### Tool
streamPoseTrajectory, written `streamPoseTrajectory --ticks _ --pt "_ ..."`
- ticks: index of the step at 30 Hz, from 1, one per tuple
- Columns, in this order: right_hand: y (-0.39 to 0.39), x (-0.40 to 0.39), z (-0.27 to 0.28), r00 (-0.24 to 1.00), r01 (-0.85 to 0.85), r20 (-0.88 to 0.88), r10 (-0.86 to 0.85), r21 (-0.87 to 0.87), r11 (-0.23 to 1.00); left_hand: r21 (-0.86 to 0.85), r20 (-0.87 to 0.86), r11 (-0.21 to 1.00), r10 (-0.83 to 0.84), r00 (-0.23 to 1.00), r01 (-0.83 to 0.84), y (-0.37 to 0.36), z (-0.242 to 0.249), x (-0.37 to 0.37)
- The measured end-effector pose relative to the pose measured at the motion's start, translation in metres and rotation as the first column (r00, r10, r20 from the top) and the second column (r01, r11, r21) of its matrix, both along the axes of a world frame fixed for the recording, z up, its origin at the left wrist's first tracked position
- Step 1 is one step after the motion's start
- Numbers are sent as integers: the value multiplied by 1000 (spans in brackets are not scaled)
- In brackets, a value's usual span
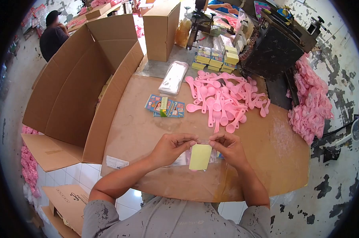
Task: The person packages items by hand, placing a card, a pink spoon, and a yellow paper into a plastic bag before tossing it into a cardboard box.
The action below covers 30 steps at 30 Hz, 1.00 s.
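Note:
My left hand (pixel 170 148) and my right hand (pixel 229 148) pinch the two top corners of a small clear plastic bag, with a yellow card (pixel 200 157) between them. A bit of pink shows under the card's lower edge; what it is I cannot make out. More clear plastic lies flat on the cardboard-covered table (pixel 143 137) beneath my hands. Beyond my right hand is a pile of pink measuring spoons (pixel 217 104). Past my left hand lie printed blue cards (pixel 153 102), with a yellow-green band across some. Further back rests a stack of clear bags (pixel 174 77).
A large open carton (pixel 64 95) stands at the left, and a tall closed box (pixel 160 33) behind the table. Banded card stacks (pixel 215 58) sit by a black machine (pixel 272 41). Pink bundles (pixel 311 99) hang at the right. A person (pixel 52 37) is at the far left.

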State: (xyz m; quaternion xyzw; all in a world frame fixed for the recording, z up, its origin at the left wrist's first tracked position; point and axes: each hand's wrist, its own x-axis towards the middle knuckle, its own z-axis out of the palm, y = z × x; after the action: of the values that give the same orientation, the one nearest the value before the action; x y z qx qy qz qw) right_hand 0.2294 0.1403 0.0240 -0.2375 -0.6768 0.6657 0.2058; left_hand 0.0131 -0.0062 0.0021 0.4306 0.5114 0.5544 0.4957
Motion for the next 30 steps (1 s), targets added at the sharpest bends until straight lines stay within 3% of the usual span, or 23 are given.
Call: streamPoseTrajectory --ticks 2,5,8,11,20,26,30 --pt "3 1 -1 1000 15 -9 -15 -29 999 7 -43 1000 -11 999 11 1 2 0" --pt "14 2 -19 991 -24 -126 36 102 995 20 -46 999 -43 998 44 2 -1 -5" --pt "18 10 -11 993 -78 -82 88 120 990 8 -42 998 -65 997 66 2 -4 -9" --pt "18 12 -4 989 -108 -93 117 98 989 -19 105 997 -69 992 71 3 3 -9" --pt "14 11 -1 988 -126 -56 142 225 966 -40 141 996 -68 988 75 4 0 -3" --pt "15 12 -5 994 -92 -51 100 135 987 -56 135 996 -61 989 69 4 4 -5" --pt "3 7 5 985 -174 21 173 54 983 -17 120 999 -29 992 31 4 1 -7"
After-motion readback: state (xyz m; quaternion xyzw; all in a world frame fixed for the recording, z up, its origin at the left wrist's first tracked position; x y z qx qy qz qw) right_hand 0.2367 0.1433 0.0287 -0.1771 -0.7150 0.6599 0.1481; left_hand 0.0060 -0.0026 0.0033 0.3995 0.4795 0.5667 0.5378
